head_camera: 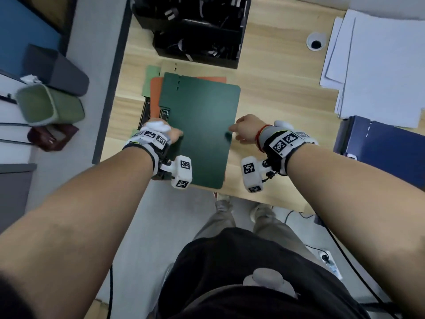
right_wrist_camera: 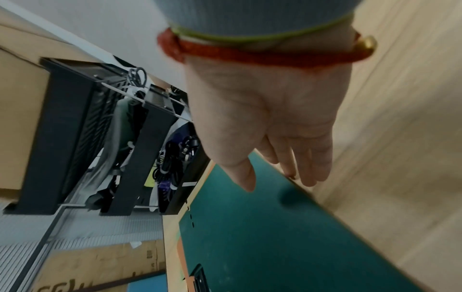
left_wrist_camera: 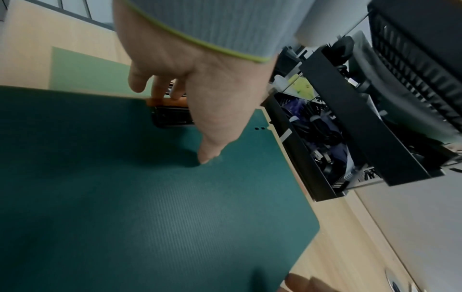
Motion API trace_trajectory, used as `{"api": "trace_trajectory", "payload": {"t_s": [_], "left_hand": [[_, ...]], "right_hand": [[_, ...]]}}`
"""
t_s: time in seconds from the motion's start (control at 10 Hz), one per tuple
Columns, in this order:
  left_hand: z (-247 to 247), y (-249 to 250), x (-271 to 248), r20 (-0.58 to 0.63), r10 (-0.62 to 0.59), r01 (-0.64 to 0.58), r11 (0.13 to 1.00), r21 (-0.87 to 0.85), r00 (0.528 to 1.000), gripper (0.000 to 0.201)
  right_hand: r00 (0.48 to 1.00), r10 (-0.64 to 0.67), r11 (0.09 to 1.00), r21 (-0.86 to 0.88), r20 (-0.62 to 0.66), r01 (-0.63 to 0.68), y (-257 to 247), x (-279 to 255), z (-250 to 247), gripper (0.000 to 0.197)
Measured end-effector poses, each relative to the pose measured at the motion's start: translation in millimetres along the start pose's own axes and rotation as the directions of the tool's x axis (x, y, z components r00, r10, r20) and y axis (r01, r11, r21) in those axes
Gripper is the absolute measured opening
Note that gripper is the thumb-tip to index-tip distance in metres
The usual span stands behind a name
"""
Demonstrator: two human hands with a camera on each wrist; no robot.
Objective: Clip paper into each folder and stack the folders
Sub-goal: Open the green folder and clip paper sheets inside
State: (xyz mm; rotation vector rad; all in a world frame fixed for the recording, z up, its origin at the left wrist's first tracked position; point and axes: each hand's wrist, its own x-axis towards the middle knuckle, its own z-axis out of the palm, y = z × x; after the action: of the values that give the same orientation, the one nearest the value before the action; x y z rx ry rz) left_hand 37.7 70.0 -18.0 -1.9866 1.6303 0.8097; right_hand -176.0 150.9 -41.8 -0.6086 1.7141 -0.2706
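Note:
A dark green folder [head_camera: 200,125] [left_wrist_camera: 150,197] [right_wrist_camera: 287,237] lies closed on top of a stack on the wooden desk. Under it an orange folder [head_camera: 156,95], a light green folder [head_camera: 151,77] [left_wrist_camera: 82,73] and a beige one [head_camera: 170,66] stick out at the left and far edges. A black clip [head_camera: 165,114] [left_wrist_camera: 172,116] shows in a notch at the green folder's left edge. My left hand [head_camera: 174,135] [left_wrist_camera: 182,128] rests its thumb on the cover, fingers reaching down by the clip. My right hand [head_camera: 236,131] [right_wrist_camera: 275,177] is at the right edge, fingers straight, thumb just above the cover.
A black organiser full of cables [head_camera: 197,28] stands right behind the stack. Loose white paper [head_camera: 379,65] lies at the far right, navy folders [head_camera: 379,146] in front of it. A cable hole [head_camera: 316,42] is in the desk. Bins [head_camera: 46,107] stand on the floor at left.

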Motion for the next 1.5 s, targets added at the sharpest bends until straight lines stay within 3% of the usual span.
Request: {"api": "trace_trajectory", "payload": {"t_s": [0.2, 0.4, 0.5, 0.6, 0.7, 0.8, 0.9, 1.1, 1.2, 1.3, 1.4, 1.5], "left_hand": [[0, 4, 2, 0.057, 0.064, -0.061, 0.997, -0.056, 0.996, 0.033], [4, 39, -13, 0.129, 0.108, -0.094, 0.989, -0.112, 0.986, 0.035], [10, 64, -26, 0.18, 0.162, -0.147, 0.985, -0.092, 0.97, 0.034], [25, 98, -48, 0.253, 0.216, -0.193, 0.975, -0.113, 0.943, 0.037], [47, 126, -64, 0.312, 0.254, -0.248, 0.967, -0.059, 0.916, 0.057], [65, 146, -79, 0.336, 0.26, -0.302, 0.95, 0.077, 0.905, 0.067], [78, 151, -81, 0.343, 0.295, -0.358, 0.924, 0.136, 0.892, 0.066], [78, 154, -90, 0.342, 0.268, -0.346, 0.919, 0.191, 0.901, 0.065], [77, 153, -84, 0.329, 0.265, -0.317, 0.941, 0.115, 0.906, 0.061], [67, 156, -82, 0.276, 0.26, -0.27, 0.963, 0.0, 0.925, 0.081], [47, 167, -88, 0.23, 0.293, -0.239, 0.942, -0.236, 0.928, 0.122], [13, 180, -105, 0.244, 0.428, -0.301, 0.854, -0.423, 0.87, 0.121]], "right_hand": [[0.998, 0.066, 0.978, 0.199, 0.012, -0.067, 4, 9, 11, 0.019], [0.981, -0.026, 0.96, 0.269, -0.194, 0.079, 29, 9, -27, 0.014], [0.972, 0.001, 0.94, 0.332, -0.234, 0.079, 55, -6, -63, 0.008], [0.956, 0.05, 0.939, 0.34, -0.29, 0.054, 86, -25, -98, 0.009], [0.933, 0.041, 0.957, 0.283, -0.358, 0.067, 126, -24, -126, 0.01], [0.914, 0.058, 0.976, 0.216, -0.402, 0.033, 171, -9, -147, 0.015], [0.896, 0.064, 0.988, 0.151, -0.44, 0.003, 189, 1, -153, 0.053], [0.896, 0.028, 0.99, 0.138, -0.444, 0.038, 164, -24, -142, 0.046], [0.855, 0.052, 0.982, 0.18, -0.516, 0.049, 147, -38, -153, 0.047], [0.924, 0.062, 0.912, 0.397, -0.378, 0.101, 115, -64, -162, 0.05], [0.981, -0.053, 0.843, 0.518, -0.187, 0.145, 81, -88, -165, 0.066], [0.977, -0.205, 0.862, 0.461, -0.065, 0.211, 44, -95, -159, 0.078]]}}
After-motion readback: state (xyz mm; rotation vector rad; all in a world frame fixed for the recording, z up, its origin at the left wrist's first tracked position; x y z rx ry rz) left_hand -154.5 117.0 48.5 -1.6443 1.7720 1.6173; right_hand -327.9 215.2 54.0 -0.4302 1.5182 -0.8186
